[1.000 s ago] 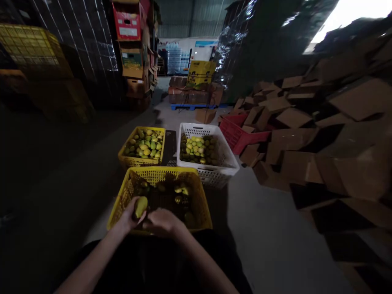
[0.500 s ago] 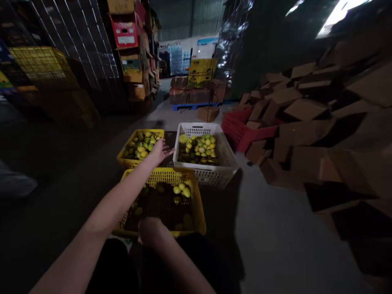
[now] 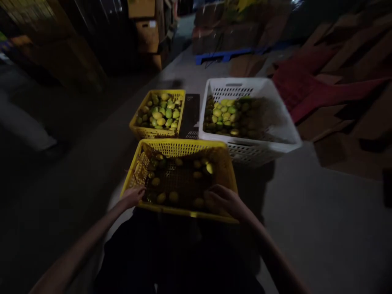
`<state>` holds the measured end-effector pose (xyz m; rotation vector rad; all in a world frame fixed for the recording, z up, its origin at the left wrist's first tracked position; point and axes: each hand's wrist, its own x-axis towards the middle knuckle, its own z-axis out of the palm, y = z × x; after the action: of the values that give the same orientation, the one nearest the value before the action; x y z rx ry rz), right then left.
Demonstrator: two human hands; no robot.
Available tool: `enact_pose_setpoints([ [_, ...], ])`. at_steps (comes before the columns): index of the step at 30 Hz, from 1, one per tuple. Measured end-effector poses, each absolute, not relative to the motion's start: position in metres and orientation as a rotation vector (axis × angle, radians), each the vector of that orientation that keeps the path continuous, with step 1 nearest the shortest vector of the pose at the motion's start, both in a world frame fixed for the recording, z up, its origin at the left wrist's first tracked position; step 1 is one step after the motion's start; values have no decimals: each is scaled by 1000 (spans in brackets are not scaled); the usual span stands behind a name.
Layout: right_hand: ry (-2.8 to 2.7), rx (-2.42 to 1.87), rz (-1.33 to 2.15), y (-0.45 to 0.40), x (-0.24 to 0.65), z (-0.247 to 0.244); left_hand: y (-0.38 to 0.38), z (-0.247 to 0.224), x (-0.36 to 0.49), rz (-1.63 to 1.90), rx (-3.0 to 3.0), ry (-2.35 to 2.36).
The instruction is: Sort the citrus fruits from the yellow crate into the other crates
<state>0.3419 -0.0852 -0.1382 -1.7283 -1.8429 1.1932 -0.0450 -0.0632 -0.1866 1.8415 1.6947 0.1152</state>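
1. Far left: a co-worker's pale trouser leg (image 3: 27, 120) stands well apart from your crates.

2. Left hand (image 3: 134, 197): it is at the near left corner of the front yellow crate (image 3: 183, 142), fingers bent inward over the rim. No fruit shows in it; you cannot tell whether it grips the rim. The position probably keeps the crate's left side within easy reach.

3. Rear yellow crate (image 3: 153, 131): it stands beyond the front crate, to the left, and holds a heap of yellow and green fruits (image 3: 161, 121). It is presumably set there to lie within arm's length.

4. Front yellow crate: it lies lengthwise before your dark-clad legs (image 3: 180, 249), probably so that both hands reach in equally. Scattered fruits (image 3: 174, 197) lie on its floor, mostly near the walls.

5. Dark panel (image 3: 190, 114): it fills the gap between the two rear crates; its nature is unclear.

6. Right hand (image 3: 225, 200): it is over the front crate's near right part, fingers curled downward. Shadow hides the fingertips; you cannot tell whether they hold fruit.

7. White crate (image 3: 245, 139): it stands beyond the front crate, to the right, with heaped fruits (image 3: 224, 115), partly shadowed.

8. Far right: a red crate (image 3: 300, 90) lies among cardboard boxes (image 3: 361, 118).
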Motion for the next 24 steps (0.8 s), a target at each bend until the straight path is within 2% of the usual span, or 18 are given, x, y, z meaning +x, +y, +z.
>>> enact_pose_setpoints([
  [2, -2087, -1863, 1082, -64, 315, -177, -63, -196, -50, 73, 1898, 1727],
  [5, -2515, -1777, 968, -16, 251, -214, -61, -203, -52, -16, 1955, 1685],
  [13, -2801, -1565, 587, 131, 114, -286, -68, -218, -55, 48, 2028, 1691],
  [18, -2775, -1678, 508, 147, 99, -320, -67, -212, -50, -57, 2006, 1726],
  [24, -2804, -1821, 475, 131, 137, -320, -62, -207, -46, -58, 1855, 1737],
])
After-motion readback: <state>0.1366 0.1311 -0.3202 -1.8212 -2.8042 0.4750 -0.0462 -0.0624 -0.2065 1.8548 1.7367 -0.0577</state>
